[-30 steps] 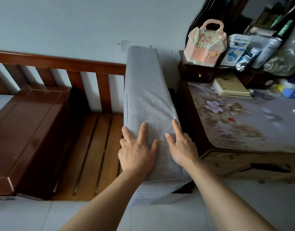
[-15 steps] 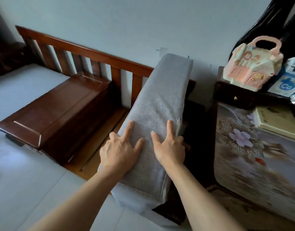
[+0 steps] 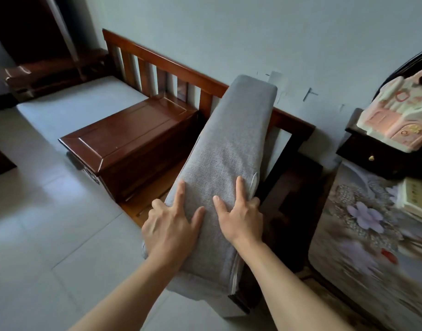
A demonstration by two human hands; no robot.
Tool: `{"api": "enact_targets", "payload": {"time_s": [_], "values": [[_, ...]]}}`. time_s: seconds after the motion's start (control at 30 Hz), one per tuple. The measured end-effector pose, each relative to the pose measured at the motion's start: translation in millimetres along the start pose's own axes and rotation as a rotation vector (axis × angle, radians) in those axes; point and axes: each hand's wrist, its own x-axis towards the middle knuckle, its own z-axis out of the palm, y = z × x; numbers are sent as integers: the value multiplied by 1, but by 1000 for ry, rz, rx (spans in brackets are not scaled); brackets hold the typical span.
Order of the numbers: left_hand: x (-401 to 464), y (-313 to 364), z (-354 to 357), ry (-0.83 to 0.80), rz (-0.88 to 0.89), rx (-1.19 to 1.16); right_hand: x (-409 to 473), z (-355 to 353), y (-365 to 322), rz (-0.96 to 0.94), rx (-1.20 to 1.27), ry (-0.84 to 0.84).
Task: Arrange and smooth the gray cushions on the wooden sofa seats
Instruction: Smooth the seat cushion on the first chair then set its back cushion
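Observation:
A gray cushion point(image 3: 236, 139) stands on its narrow edge on the wooden sofa, at the right end of the bare slatted seat point(image 3: 147, 197), leaning against the dark right armrest. My left hand point(image 3: 171, 225) lies on its upper edge near the front, outer fingers curled over the left face. My right hand point(image 3: 241, 216) sits beside it, index finger and thumb on top, the other fingers hooked over the right side by the zipper. A second gray cushion point(image 3: 85, 99) lies flat on the seat further left.
A wooden box-shaped divider point(image 3: 133, 139) separates the two seats. The slatted backrest point(image 3: 171, 65) runs along the wall. To the right stands a cabinet with a floral cover point(image 3: 372, 235) carrying a pink house-shaped box point(image 3: 396, 115) and a book. Pale floor tiles point(image 3: 50, 235) lie in front.
The view has swung so the sofa's left seat now shows. My left fingers have shifted from flat on top to curled over the cushion's left face. The cushion stays on its edge.

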Motion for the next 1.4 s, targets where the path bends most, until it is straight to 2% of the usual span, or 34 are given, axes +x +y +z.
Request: {"api": "enact_targets", "payload": {"time_s": [0.23,0.37,0.5,0.63,0.7,0.77,0.87,1.07,1.4], "values": [[-17,-19,-9,40,-127,-36,21,7,-24,-206,5,-109],[3,-21,-9,79,-197,-77,41,10,-42,-245,-3,-154],[12,-23,-7,80,-195,-121,37,9,-42,-269,49,-187],[-10,-34,-5,101,-193,-182,2,-4,-22,-219,73,-442],[-30,-38,0,154,-221,-279,-11,-14,-13,-211,16,-595],[-41,-35,6,212,-279,-392,-18,-20,-9,-249,-101,-667],[-38,-25,8,263,-351,-436,-18,-19,-7,-307,-194,-629],[-13,-29,6,313,-362,-425,-6,-3,-13,-314,-58,-539],[72,-83,-18,278,-342,-376,19,43,-88,-279,65,-490]]}}
